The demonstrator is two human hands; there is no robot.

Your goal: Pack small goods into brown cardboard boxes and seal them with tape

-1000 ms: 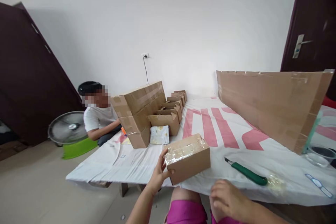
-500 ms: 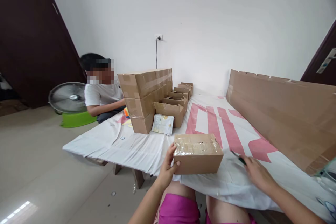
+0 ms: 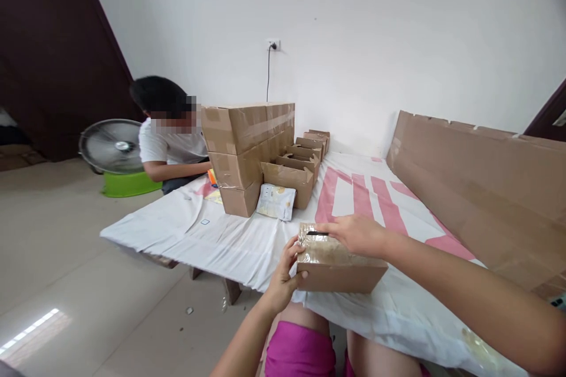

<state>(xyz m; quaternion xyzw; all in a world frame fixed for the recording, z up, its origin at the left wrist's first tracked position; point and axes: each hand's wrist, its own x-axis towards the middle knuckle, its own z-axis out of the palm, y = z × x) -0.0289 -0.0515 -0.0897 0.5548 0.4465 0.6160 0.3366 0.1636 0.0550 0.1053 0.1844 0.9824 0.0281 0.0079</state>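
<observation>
A taped cardboard box (image 3: 342,277) rests at the table's near edge, in front of my knees. My left hand (image 3: 285,277) grips its left end, thumb on the front face and fingers at the top corner. Over the box top lies my right hand (image 3: 356,234), closed around a small knife (image 3: 317,233). Its dark, thin blade points left along the clear tape, near the far left part of the top. The handle is hidden in my fingers.
Stacked closed boxes (image 3: 234,168) and a row of open boxes (image 3: 287,179) stand beyond, with a white pouch (image 3: 276,201) leaning there. A tall cardboard sheet (image 3: 477,177) lines the right side. Another person (image 3: 170,141) sits at the left near a fan (image 3: 117,144).
My right hand has moved left with the knife, from the tablecloth onto the box top. My left hand keeps its hold on the box. The other person's head has dipped.
</observation>
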